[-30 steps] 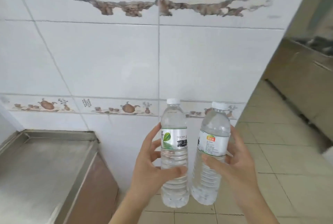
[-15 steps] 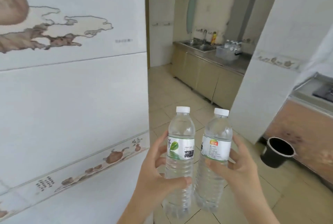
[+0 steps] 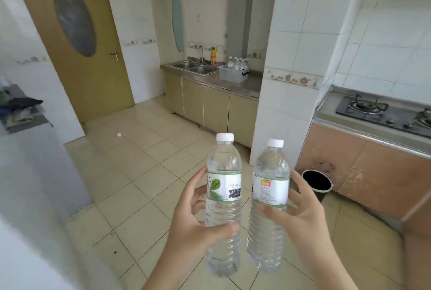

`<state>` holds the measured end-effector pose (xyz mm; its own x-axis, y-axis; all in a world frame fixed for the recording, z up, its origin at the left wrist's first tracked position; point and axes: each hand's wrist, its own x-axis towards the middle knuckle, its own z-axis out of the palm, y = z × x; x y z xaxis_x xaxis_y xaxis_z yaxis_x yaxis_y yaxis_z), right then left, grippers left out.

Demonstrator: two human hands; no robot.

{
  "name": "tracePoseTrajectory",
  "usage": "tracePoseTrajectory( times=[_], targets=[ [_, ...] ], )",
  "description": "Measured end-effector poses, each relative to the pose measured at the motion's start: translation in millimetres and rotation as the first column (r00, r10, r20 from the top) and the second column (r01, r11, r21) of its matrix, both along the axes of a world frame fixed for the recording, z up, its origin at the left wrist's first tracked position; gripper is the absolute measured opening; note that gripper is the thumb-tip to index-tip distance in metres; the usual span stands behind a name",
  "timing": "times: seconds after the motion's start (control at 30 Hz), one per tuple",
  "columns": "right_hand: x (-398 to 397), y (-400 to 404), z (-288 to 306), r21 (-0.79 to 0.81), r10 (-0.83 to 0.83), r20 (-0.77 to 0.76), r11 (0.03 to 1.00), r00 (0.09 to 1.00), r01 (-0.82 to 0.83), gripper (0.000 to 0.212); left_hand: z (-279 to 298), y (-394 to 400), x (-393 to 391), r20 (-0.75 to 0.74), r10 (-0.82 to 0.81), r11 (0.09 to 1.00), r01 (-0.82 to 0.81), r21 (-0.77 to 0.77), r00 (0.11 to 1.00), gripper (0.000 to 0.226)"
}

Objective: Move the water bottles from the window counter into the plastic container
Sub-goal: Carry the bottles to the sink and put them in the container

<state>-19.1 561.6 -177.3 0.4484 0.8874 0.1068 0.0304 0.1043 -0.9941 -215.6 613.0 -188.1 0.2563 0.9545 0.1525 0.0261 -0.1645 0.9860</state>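
Left hand point(image 3: 193, 224) wraps the leaf-labelled clear plastic water bottle point(image 3: 223, 205), right hand point(image 3: 300, 217) the orange-labelled clear bottle point(image 3: 268, 205), both upright, mid-air. Full, heavy, smooth; ribbed waists grip best. Grey plastic container point(image 3: 232, 74) waits across on the steel worktop point(image 3: 249, 85).

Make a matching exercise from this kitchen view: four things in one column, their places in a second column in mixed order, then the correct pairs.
Things
1. leaf-label bottle
2. orange-logo bottle
3. plastic container
4. black bin

Places
A. on the floor beside the stove cabinet
B. gripped in the right hand
C. on the far counter next to the sink
D. gripped in the left hand

Pairs: 1-D, 2-B, 3-C, 4-A
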Motion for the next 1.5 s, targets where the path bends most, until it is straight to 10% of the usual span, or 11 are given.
tracePoseTrajectory(
  times=[1.5],
  targets=[
    [233.9, 781.8, -4.3, -0.015, 0.116, -0.022, 0.993, 0.993, -0.117, 0.079, -17.7, 784.3, 230.5, -0.018, 0.060, 0.998, -0.060, 0.005, 0.998, 0.111]
  ],
)
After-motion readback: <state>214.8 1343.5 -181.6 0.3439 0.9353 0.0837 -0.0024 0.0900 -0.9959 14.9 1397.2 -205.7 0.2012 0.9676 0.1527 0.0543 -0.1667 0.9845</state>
